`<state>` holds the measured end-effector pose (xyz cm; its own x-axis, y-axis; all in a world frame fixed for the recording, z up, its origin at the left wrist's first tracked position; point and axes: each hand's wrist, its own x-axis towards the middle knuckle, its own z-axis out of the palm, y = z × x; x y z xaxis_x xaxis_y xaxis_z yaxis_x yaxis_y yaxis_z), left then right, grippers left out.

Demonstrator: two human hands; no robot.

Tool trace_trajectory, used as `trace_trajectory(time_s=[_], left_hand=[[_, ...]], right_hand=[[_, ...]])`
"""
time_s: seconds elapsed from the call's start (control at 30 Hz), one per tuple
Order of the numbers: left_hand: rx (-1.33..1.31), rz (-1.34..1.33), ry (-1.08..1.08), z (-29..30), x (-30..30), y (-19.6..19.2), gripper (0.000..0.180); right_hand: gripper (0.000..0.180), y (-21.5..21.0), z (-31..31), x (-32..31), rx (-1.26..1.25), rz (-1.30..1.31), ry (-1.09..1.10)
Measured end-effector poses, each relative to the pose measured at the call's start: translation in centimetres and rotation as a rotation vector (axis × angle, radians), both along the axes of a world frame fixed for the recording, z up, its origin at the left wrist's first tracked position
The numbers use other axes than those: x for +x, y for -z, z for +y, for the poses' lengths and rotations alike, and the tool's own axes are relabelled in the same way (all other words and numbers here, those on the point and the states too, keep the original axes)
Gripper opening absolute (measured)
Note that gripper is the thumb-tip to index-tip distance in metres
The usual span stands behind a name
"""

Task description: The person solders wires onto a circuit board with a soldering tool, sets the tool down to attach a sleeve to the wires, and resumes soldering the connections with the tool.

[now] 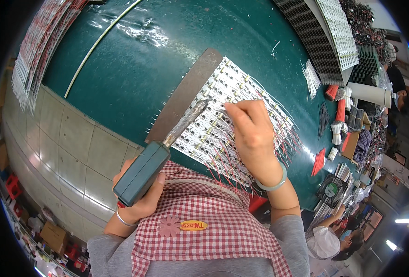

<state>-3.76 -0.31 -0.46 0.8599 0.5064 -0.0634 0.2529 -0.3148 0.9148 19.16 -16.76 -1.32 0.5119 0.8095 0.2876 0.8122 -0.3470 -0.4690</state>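
My left hand [150, 199] is wrapped round the dark green, boxy handle of a soldering iron [142, 174]. Its foil-like, dull grey barrel slants up and right, and the tip is over a white circuit board panel [186, 147]. Rows of small black and yellowish parts cover this panel, with many red and white wires trailing off its right and near sides. Above the panel, close to the iron's tip, my right hand [255, 134] has thumb and forefinger pinched together; what lies between them is too small to make out. A brown strip [182, 99] runs along the panel's left edge.
The green tabletop [135, 74] carries a pale cable [93, 48]. Stacked boards [42, 51] stand far left, more boards [324, 41] far right. White wires [311, 79], red wires [318, 161] and a black fan [332, 190] are at right. Another person [329, 241] sits lower right.
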Motion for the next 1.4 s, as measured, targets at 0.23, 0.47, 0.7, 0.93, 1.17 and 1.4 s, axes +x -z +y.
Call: trace_trajectory(time_s=[0.23,0.47,0.7,0.93,1.17,1.4], left_hand=[[-0.027,0.029,-0.054,-0.2,-1.3,0.4,0.026],[0.059,-0.041,0.005,-0.2,-1.1,0.4,0.026],[0.045,-0.028,-0.019,-0.3,-0.7,0.3,0.026],[0.089,-0.008,0.05,0.2,0.4,-1.0,0.025],[0.039,0.017,0.065,0.2,0.6,-1.3,0.021],[-0.01,-0.009,-0.002,-0.4,-0.8,-0.2,0.02]], right_hand=[[0.031,-3.2,0.5,-0.3,0.149,-0.125,0.083],[0.033,0.0,0.7,-1.7,0.099,-0.021,0.001],[0.033,0.3,0.4,-2.0,0.085,0.007,0.008],[0.033,0.3,0.3,-2.0,0.078,-0.012,-0.006],[0.03,0.0,0.3,-2.2,0.026,0.031,0.033],[0.032,0.3,0.2,-2.0,0.043,-0.029,-0.013]])
